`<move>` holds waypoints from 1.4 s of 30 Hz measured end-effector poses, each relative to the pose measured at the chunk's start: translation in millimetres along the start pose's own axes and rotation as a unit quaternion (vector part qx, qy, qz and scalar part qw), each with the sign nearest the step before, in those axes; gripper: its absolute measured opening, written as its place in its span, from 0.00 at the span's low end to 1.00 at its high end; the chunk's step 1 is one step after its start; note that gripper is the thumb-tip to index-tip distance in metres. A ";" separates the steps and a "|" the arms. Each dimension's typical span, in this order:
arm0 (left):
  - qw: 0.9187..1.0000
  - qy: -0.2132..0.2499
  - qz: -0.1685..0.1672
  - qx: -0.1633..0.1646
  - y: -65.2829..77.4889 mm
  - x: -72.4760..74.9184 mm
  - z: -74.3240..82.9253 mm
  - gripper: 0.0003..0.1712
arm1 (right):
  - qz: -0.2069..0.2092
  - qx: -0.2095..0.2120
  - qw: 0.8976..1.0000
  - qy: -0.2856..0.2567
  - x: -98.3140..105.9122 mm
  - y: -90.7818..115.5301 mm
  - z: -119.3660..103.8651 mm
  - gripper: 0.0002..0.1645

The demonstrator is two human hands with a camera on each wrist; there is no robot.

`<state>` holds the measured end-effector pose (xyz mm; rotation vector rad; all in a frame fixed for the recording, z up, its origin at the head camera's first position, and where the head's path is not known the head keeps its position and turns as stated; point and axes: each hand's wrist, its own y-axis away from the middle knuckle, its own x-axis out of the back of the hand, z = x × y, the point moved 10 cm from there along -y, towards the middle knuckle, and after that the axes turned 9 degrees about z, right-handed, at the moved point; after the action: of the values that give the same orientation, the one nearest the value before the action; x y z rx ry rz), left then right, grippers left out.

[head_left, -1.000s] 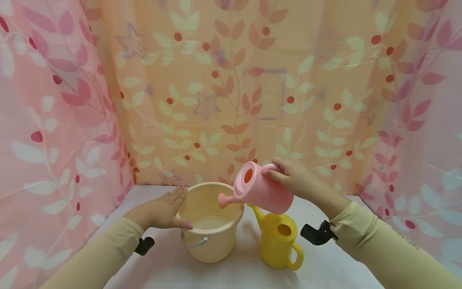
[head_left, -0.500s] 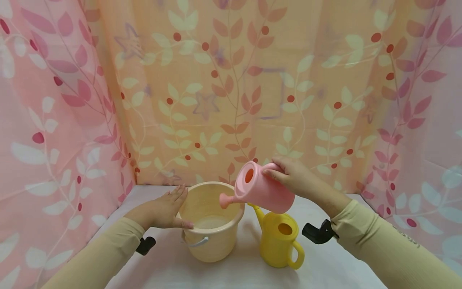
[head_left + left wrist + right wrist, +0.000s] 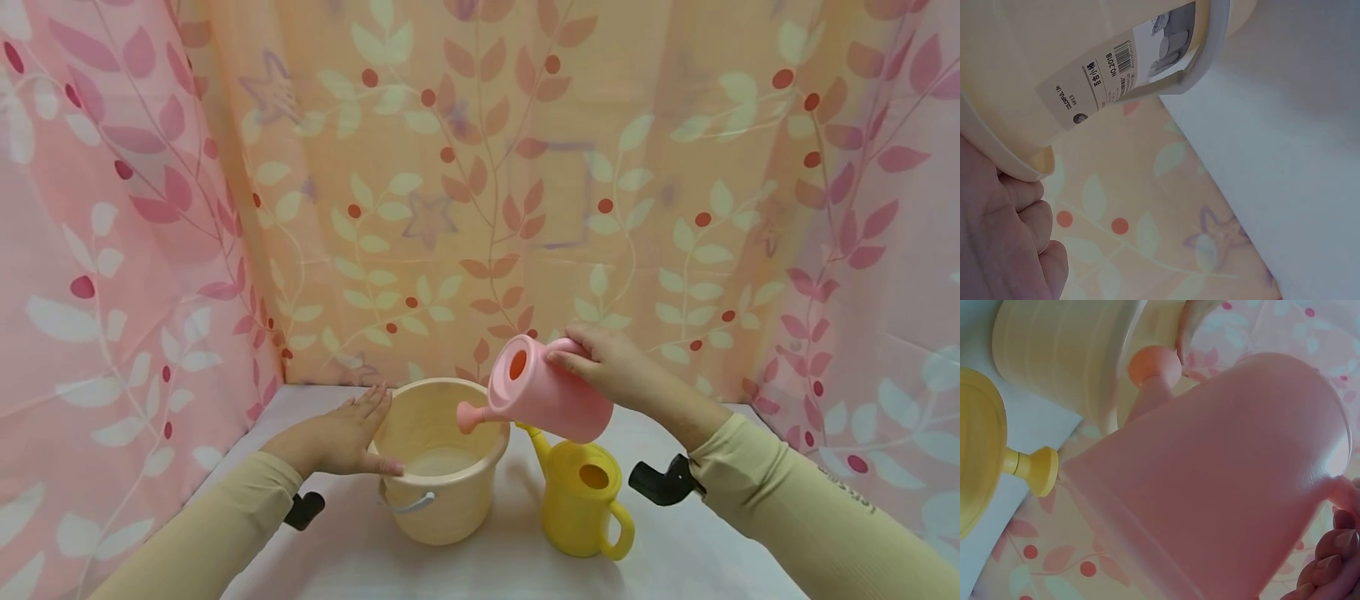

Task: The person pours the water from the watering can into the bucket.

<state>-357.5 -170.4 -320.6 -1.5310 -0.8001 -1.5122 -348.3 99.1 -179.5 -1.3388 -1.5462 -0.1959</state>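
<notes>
My right hand (image 3: 618, 371) grips the handle of a pink watering can (image 3: 557, 405), which is tilted left so that its spout end (image 3: 470, 417) overhangs the bucket's right rim. No stream of water shows at the spout. A cream plastic bucket (image 3: 444, 510) stands on the table with its pale handle (image 3: 417, 503) hanging down in front. Against the bucket's left rim rests my left hand (image 3: 337, 439), fingers straight and thumb along the edge. In the left wrist view, a printed label (image 3: 1119, 65) shows on the bucket's side.
A yellow watering can (image 3: 576, 508) stands upright right of the bucket, below the pink can, its spout pointing left. The white table (image 3: 322, 558) ends at patterned curtains (image 3: 480, 208) behind and at both sides. Black mounts (image 3: 663, 483) sit at both wrists.
Almost nothing differs. The whole view has shifted slightly, while both hands, the tilted pink watering can and the bucket keep their places relative to one another.
</notes>
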 end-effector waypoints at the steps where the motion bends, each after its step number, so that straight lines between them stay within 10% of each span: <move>1: 1.000 -0.003 0.000 0.001 -0.2 -0.4 -0.4 0.67 | 0.000 0.000 1.000 0.001 0.2 -0.2 -0.2 0.14; 42: 1.000 0.003 -0.002 -0.002 0.5 3.0 2.0 0.68 | -0.023 0.020 0.999 0.041 -2.8 -2.8 -10.1 0.10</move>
<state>-355.9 -169.2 -317.6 -1.5270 -0.7978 -1.5219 -345.2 89.4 -175.7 -1.2502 -1.5050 -0.2437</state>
